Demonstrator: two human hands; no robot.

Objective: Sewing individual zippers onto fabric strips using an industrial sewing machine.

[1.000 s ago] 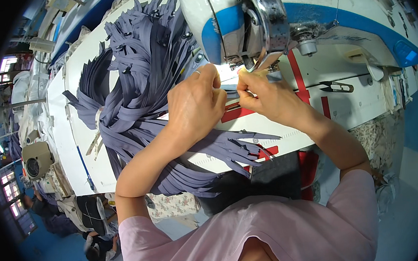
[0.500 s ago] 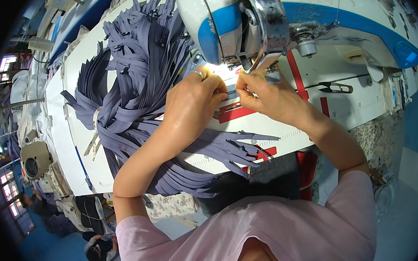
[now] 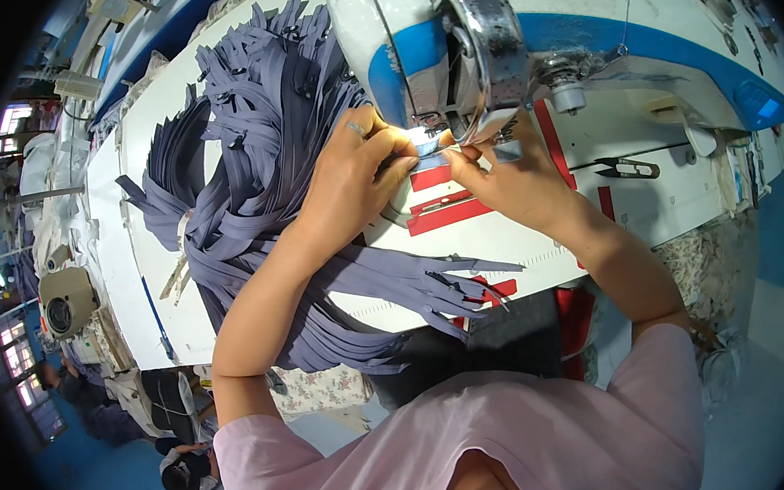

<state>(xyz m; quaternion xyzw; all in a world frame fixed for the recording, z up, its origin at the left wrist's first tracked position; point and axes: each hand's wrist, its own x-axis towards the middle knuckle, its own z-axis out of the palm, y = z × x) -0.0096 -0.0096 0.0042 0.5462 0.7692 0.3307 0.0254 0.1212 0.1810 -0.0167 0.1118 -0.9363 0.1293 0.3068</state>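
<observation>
Under the lit needle area of a white and blue sewing machine [image 3: 409, 46], both my hands work close together on a small grey-blue fabric strip [image 3: 431, 156]. My left hand [image 3: 337, 185], with a ring on one finger, pinches the strip's left end between thumb and fingers. From the other side, my right hand [image 3: 521, 184] pinches its right end, its fingertips partly behind the metal parts of the machine head. Beside my left forearm lies a big tied bundle of dark grey zippers [image 3: 265, 154]; some of their ends spread out below my wrists.
Red strips [image 3: 449, 215] are stuck on the white machine table [image 3: 540, 256] near my hands. Black thread snips [image 3: 627, 168] lie to the right, below the machine arm. A blue pen-like stick [image 3: 157, 319] is at the table's left edge. Another person [image 3: 187, 468] is at the lower left.
Both hands have shifted slightly, and their thumbs have come closer together on the strip, which shows more clearly between them. My left hand has turned a little. The zipper bundle stays in place.
</observation>
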